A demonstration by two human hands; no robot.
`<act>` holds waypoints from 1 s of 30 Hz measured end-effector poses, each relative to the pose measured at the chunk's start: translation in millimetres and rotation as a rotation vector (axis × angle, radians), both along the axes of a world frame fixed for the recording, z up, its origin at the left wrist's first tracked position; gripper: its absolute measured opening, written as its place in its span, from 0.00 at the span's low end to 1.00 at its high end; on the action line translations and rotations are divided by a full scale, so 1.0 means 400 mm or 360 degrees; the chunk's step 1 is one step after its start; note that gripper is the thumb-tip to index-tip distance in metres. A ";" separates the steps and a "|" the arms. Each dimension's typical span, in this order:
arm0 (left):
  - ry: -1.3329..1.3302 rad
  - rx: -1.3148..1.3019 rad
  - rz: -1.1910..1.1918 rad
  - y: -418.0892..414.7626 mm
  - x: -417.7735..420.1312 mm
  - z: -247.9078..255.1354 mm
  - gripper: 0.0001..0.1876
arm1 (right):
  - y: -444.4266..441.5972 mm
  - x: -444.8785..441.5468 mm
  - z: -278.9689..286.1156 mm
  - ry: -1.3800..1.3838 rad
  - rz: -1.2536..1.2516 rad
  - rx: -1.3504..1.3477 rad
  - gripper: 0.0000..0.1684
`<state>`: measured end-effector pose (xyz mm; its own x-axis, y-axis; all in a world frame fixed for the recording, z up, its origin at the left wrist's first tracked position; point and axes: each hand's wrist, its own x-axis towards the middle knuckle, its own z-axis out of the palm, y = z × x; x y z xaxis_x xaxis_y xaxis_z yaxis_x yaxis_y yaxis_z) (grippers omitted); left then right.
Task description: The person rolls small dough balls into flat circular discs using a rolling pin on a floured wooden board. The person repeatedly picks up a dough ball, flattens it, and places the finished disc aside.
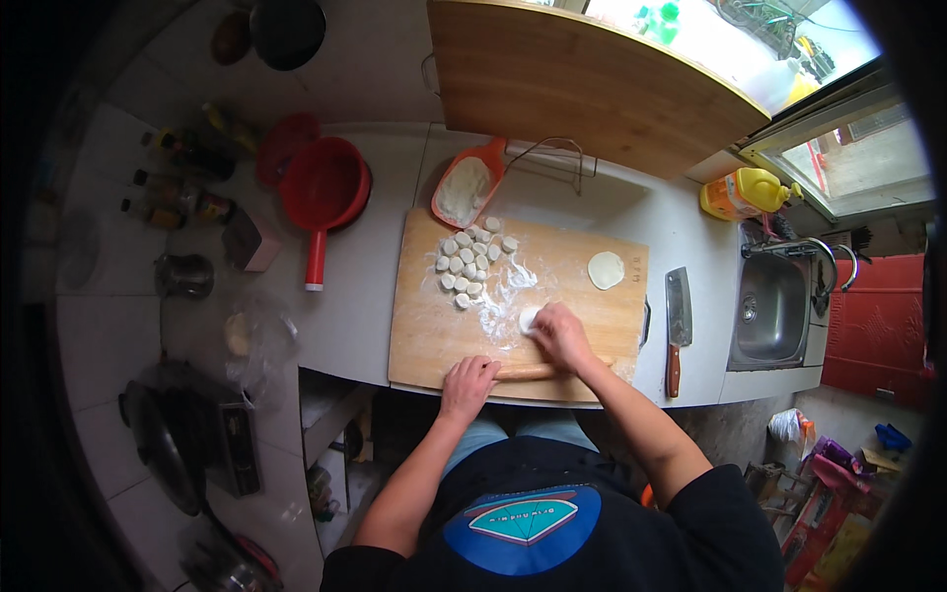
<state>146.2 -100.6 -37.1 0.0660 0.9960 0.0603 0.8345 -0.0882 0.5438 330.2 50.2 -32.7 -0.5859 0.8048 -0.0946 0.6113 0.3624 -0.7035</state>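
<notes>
A floured wooden board (pixel 436 348) lies before me on the counter. My left hand (pixel 470 381) rests at its front edge, with its fingers on the end of a wooden rolling pin (pixel 529 371). Further right, my right hand (pixel 561 333) has its fingertips on a small dough disc (pixel 527 320), which they partly cover; the forearm passes over the pin. Several small dough pieces (pixel 466 264) sit in a cluster at the back left of the board, beside loose flour (pixel 521 277). One flat round dough wrapper (pixel 606 270) lies near the board's right side.
An orange scoop of flour (pixel 464 185) touches the board's back edge. A cleaver (pixel 678 307) lies to the right, before the steel sink (pixel 773 311). Left of the board are a red plastic ladle (pixel 325 185) and a plastic bag (pixel 263 340). A yellow jug (pixel 743 194) stands back right.
</notes>
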 end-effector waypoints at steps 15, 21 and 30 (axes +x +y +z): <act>0.0089 0.0062 0.0384 0.039 -0.027 -0.017 0.19 | 0.019 0.023 0.042 -0.0319 -0.0182 0.0242 0.21; 0.0304 -0.0456 0.0450 0.020 -0.018 0.010 0.51 | -0.048 0.140 0.000 -0.0474 0.0226 0.0433 0.44; 0.0434 -0.0477 0.0531 0.030 0.004 0.032 0.50 | 0.029 0.146 -0.008 -0.0420 0.0409 0.0432 0.44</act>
